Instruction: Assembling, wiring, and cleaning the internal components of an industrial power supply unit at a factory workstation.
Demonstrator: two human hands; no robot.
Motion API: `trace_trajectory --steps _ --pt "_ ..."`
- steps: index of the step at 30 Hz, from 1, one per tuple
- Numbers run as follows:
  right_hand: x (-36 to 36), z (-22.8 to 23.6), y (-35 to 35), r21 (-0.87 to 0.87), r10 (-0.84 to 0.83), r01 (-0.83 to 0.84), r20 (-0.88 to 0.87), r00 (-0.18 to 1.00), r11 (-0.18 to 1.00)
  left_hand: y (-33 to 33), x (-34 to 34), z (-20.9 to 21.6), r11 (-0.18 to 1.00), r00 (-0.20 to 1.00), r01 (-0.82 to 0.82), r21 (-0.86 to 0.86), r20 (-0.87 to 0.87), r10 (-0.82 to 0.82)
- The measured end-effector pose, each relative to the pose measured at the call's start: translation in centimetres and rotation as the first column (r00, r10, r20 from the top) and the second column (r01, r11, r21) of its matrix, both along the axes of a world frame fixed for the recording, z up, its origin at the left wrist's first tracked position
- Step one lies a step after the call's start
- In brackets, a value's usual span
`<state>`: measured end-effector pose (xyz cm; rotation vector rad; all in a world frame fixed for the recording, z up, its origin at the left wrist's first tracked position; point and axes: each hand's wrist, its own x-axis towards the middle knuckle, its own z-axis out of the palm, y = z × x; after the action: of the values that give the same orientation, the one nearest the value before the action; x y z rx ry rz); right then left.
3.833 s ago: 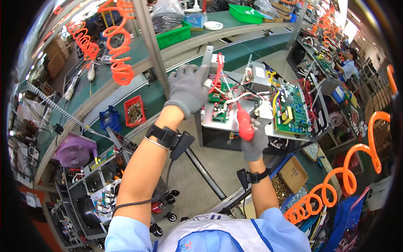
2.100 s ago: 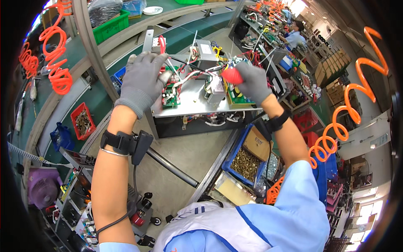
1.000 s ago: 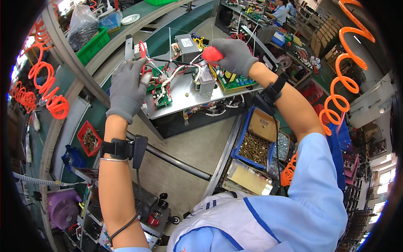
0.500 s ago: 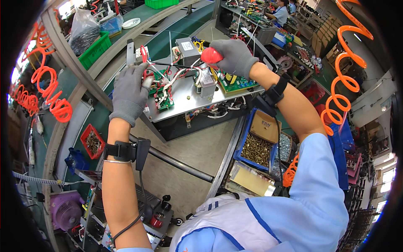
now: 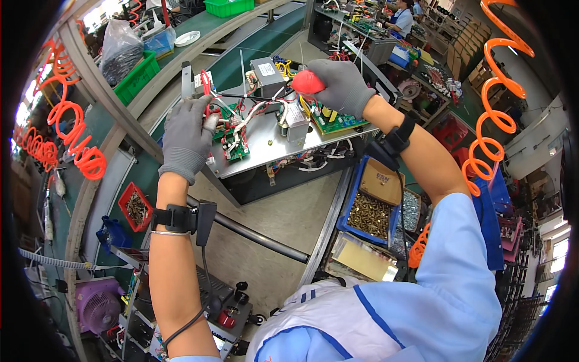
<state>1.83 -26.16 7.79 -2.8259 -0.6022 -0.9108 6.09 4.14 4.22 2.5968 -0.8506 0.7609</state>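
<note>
A grey metal chassis (image 5: 265,148) with green circuit boards, white and red wires and a grey transformer block (image 5: 266,73) lies in front of me. My left hand (image 5: 186,137), in a grey glove, grips the chassis's left edge by a small green board (image 5: 232,145). My right hand (image 5: 341,84), also gloved, is closed on the red handle of a screwdriver (image 5: 306,82), whose shaft points down into the wiring near the middle of the chassis. Both wrists wear black straps.
A blue bin of brass screws (image 5: 371,211) sits at my right, a small red tray of parts (image 5: 136,207) at my left. Orange coiled air hoses (image 5: 78,142) hang on both sides. Green crates (image 5: 136,75) stand on the conveyor behind. A person works at the far bench (image 5: 403,17).
Since about four seconds ago my view has swung left, the chassis drifting around the frame. My right hand has carried the red screwdriver across to the middle of the chassis; my left hand stays on the left edge.
</note>
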Motion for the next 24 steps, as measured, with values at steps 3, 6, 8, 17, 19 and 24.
trace_trajectory --steps 3,6,8,17,19,24 --pt "-0.1 0.5 -0.5 0.06 -0.045 0.049 -0.072 0.996 0.997 -0.1 0.0 0.3 1.0 0.999 -0.01 0.0 -0.047 0.01" --pt "-0.4 0.7 -0.7 0.083 -0.069 0.077 -0.094 0.993 0.994 -0.1 0.0 0.3 1.0 0.997 -0.01 -0.005 -0.075 0.01" --pt "-0.5 0.6 -0.8 0.085 -0.061 0.071 -0.11 0.992 0.994 -0.1 -0.1 0.4 1.0 0.999 -0.002 -0.002 -0.053 0.001" --pt "0.4 -0.4 -0.2 -0.017 -0.068 0.066 -0.122 0.99 0.998 -0.5 0.0 0.0 1.0 0.998 -0.001 -0.009 -0.069 0.0" --pt "0.3 0.5 0.9 -0.098 -0.09 0.077 -0.128 0.988 0.992 0.1 -0.2 0.4 1.0 0.998 0.001 -0.025 -0.068 -0.003" --pt "0.0 1.5 0.9 -0.065 -0.096 0.086 -0.18 0.979 0.994 -0.1 -0.3 0.6 1.0 0.998 0.002 -0.011 -0.059 -0.002"
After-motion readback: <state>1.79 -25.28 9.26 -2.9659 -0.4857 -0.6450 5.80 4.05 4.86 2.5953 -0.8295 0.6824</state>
